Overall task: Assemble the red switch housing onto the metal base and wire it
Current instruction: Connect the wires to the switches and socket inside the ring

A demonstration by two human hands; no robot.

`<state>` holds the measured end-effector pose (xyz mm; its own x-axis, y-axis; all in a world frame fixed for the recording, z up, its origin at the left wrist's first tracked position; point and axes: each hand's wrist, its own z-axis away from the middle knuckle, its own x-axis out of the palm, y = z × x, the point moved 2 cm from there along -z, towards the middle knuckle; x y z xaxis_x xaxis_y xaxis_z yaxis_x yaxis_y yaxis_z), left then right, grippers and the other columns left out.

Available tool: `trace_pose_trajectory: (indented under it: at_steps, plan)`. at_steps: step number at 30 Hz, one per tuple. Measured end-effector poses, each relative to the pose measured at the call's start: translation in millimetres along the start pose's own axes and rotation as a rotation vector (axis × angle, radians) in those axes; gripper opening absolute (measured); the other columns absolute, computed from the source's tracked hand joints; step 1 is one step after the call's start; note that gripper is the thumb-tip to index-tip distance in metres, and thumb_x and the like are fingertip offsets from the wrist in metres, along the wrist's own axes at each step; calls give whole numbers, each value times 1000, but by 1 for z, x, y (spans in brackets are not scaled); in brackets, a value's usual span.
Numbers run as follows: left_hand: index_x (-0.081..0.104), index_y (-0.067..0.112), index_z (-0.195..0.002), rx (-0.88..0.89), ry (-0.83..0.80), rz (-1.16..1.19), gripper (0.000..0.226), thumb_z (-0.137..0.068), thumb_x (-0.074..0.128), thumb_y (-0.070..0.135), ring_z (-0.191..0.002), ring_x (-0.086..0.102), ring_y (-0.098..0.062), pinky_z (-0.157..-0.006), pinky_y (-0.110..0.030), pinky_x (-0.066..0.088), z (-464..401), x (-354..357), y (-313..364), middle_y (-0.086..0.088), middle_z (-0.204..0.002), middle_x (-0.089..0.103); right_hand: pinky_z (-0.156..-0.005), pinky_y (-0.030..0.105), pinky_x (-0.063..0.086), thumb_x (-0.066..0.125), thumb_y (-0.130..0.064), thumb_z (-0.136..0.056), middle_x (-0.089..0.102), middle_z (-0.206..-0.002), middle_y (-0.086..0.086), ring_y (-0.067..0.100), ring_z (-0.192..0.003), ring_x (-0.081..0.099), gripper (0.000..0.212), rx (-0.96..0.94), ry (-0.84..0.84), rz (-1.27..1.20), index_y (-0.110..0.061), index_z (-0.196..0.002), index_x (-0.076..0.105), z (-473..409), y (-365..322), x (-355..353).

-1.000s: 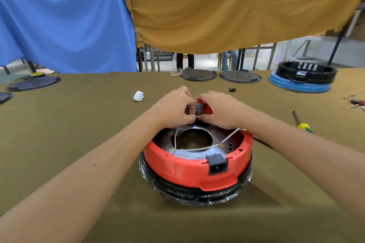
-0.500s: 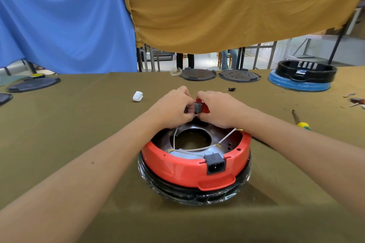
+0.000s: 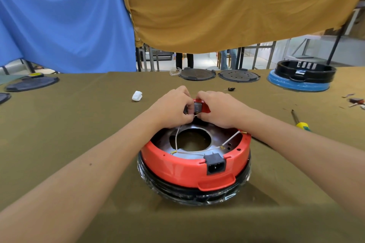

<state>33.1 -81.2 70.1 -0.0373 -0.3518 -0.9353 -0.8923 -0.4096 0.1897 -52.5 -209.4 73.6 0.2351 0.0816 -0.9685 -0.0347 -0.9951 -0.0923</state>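
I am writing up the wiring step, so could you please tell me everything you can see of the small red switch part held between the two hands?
The red switch part is a small, glossy plastic-looking piece with a grey, metallic-looking block on its near face. It is held up above the far rim of the red housing ring, tilted. The left hand and the right hand pinch it from either side, hiding most of it. A thin white wire runs up towards it; the connection itself is hidden.

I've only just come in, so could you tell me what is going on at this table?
A person is wiring a round red housing on the table. Both hands, left hand and right hand, pinch a small red switch part at its far rim. White wires lie loose across the metal base. A screwdriver lies unused.
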Motion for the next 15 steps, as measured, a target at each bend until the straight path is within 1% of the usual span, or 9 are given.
trace_pose_trajectory:
  at_steps: [4,7,10,11,13,15]
  plan:
    - [63,25,-75,1,6,-6,13,-85,70,24,-93,51,-13,-77,-24,36,0,-1,1,2,-112,50,-76,35,44,61,-34,-92,58,-106,6,26,-94,57,30,-10,-2,29,-15,-112,49,1,-1,0]
    - [62,26,-74,3,0,11,13,-83,71,23,-93,53,-15,-76,-24,37,2,-2,3,1,-111,50,-80,36,46,63,-36,-91,59,-108,5,26,-96,58,34,0,-4,11,-16,-116,51,1,0,0]
    - [65,25,-80,-12,-17,50,7,-81,69,19,-92,53,-16,-75,-25,38,2,-2,3,0,-110,50,-79,36,46,64,-38,-90,60,-108,5,26,-98,58,36,2,3,12,-16,-115,52,0,2,0]
    - [66,25,-85,-23,6,87,9,-82,65,16,-91,53,-17,-78,-28,41,2,-3,2,-1,-108,50,-79,36,45,65,-38,-89,60,-109,5,27,-98,58,36,-1,10,15,-16,-115,51,0,2,1]
    - [63,23,-94,-71,109,185,19,-85,56,8,-93,56,-18,-84,-32,44,0,-6,0,-2,-105,51,-81,38,48,68,-38,-87,59,-112,5,27,-100,59,42,-7,29,1,-17,-119,48,0,3,3]
    - [57,23,-99,-144,219,238,23,-87,52,4,-94,57,-17,-82,-30,44,-1,-9,-4,-2,-105,54,-87,40,49,71,-37,-85,55,-117,5,25,-105,55,52,-25,62,-20,-19,-127,44,1,2,3]
